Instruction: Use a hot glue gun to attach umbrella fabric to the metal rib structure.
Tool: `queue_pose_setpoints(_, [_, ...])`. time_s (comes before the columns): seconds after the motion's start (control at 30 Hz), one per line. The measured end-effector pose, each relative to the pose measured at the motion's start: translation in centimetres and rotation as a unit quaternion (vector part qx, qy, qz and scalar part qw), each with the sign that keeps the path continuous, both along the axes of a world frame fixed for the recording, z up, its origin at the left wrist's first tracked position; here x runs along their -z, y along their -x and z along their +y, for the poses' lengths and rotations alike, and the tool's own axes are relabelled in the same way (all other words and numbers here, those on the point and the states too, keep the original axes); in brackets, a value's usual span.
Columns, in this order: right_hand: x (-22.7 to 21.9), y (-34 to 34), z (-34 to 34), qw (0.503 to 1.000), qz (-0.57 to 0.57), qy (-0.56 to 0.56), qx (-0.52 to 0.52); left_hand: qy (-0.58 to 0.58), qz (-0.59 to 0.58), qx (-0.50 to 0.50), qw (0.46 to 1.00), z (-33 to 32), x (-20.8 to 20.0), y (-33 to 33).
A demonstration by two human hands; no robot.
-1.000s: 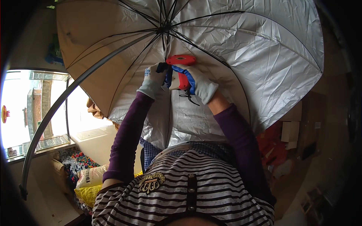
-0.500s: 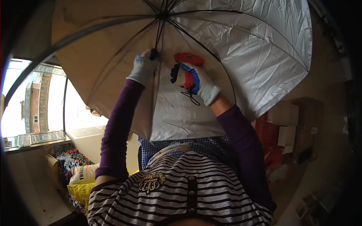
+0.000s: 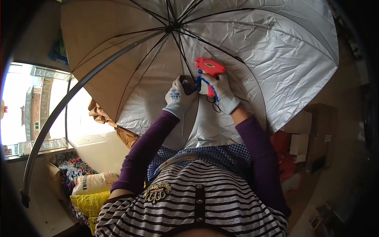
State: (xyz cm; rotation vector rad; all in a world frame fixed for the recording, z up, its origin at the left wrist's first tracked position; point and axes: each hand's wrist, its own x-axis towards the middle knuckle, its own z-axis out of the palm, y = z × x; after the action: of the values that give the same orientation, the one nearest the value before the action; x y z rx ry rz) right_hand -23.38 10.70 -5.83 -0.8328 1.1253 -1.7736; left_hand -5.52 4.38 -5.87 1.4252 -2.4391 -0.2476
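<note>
An opened umbrella point(image 3: 284, 71) spreads before me with its silvery inner side and dark ribs facing me. Its curved-looking dark shaft point(image 3: 79, 85) runs from the hub down to the lower left. My left hand point(image 3: 176, 96), in a white glove with dark fingers, is closed on the umbrella beside a rib; whether it grips rib or cloth is hidden. In my right hand point(image 3: 225, 93), also gloved, is a red and white tagging gun point(image 3: 210, 67) with a dark cord loop hanging below. The gun's lower front lies close to my left fingertips.
Brown crumpled cloth point(image 3: 126, 136) hangs past the umbrella's left edge. A white and yellow sack point(image 3: 92, 193) and colourful bundled goods point(image 3: 79, 166) are at lower left, under a bright window point(image 3: 39, 110). Cardboard boxes point(image 3: 302, 122) stand at the right.
My left hand has moved right and down along the umbrella, close to my right hand. The tagging gun has shifted slightly right and turned. The umbrella has moved right, its shaft swinging lower.
</note>
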Motion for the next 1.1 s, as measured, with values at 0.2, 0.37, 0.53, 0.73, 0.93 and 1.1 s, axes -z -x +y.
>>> queue_pose_setpoints(0.2, [-3.2, -0.6, 1.3, 0.990, -0.125, -0.044, -0.048, -0.046, -0.089, -0.068, 0.993, -3.0, 0.1, -0.2])
queue_pose_setpoints(0.37, [-1.3, -2.1, -1.3, 0.992, -0.101, -0.042, -0.058, -0.239, 0.046, 0.092, 0.965, -5.4, -2.7, -3.0])
queue_pose_setpoints(0.53, [-1.5, -4.8, -4.7, 0.996, -0.011, -0.019, 0.083, -0.240, 0.196, 0.110, 0.944, -6.3, -5.2, -1.4])
queue_pose_setpoints(0.73, [-1.7, -6.6, -5.4, 0.990, 0.057, -0.068, 0.111, -0.072, 0.296, 0.111, 0.946, -8.7, -2.5, 0.1])
queue_pose_setpoints(0.93, [-0.6, -6.1, -5.4, 0.992, 0.049, -0.047, 0.103, -0.134, 0.291, 0.041, 0.946, -8.8, -2.2, 0.8])
queue_pose_setpoints(1.1, [-0.7, -6.1, -5.1, 0.991, 0.060, -0.077, 0.092, -0.142, 0.285, 0.019, 0.948, -8.4, -2.9, 0.7])
